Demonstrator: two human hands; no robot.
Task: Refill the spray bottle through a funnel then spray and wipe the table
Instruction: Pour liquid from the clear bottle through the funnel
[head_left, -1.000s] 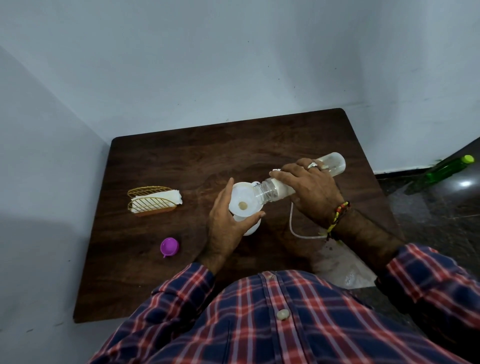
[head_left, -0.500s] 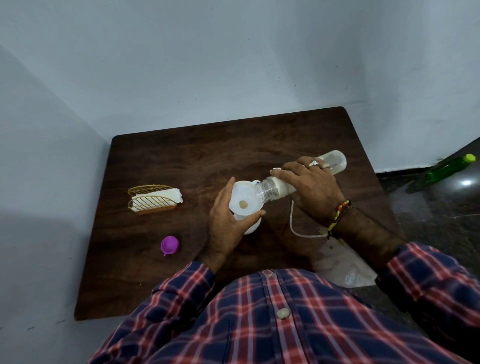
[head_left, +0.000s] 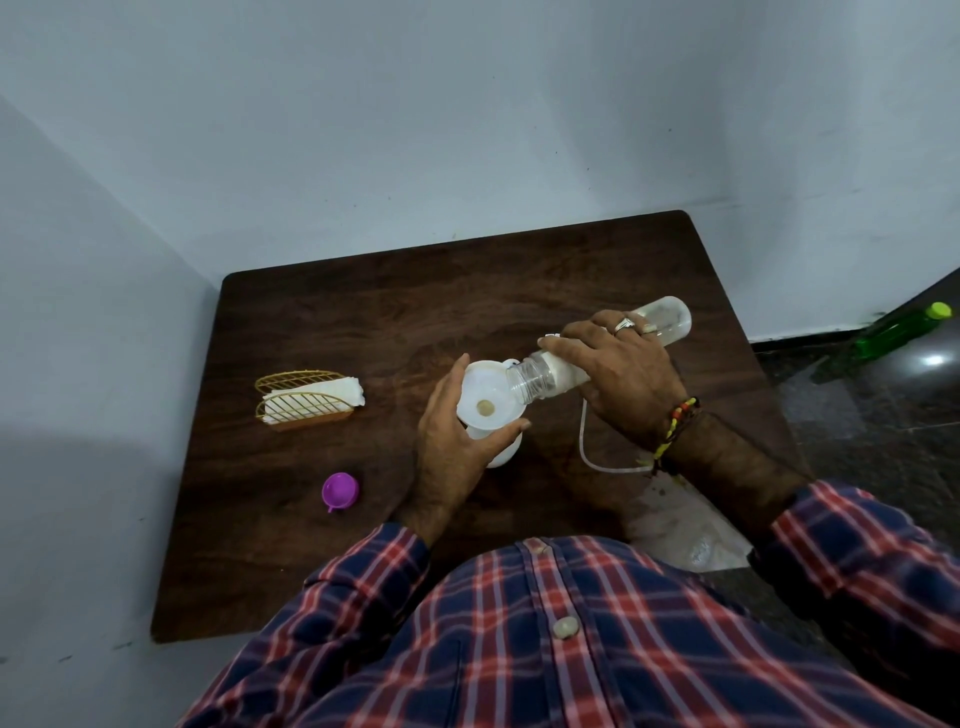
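A white funnel (head_left: 485, 399) sits in the mouth of a white spray bottle (head_left: 501, 451) standing mid-table. My left hand (head_left: 453, 448) wraps around the funnel's stem and the bottle's top. My right hand (head_left: 621, 375) grips a clear refill bottle (head_left: 540, 378), tipped on its side with its open neck over the funnel's rim and its base (head_left: 672, 317) pointing to the far right. The spray head's thin white tube (head_left: 589, 457) curls on the table under my right wrist; the head itself is hidden.
A purple cap (head_left: 339, 490) lies at the front left of the dark wooden table (head_left: 363, 312). A gold wire holder with white napkins (head_left: 306, 401) stands at the left. A green bottle (head_left: 901, 327) lies on the floor at right. A clear plastic bag (head_left: 685, 525) hangs off the table's front right edge.
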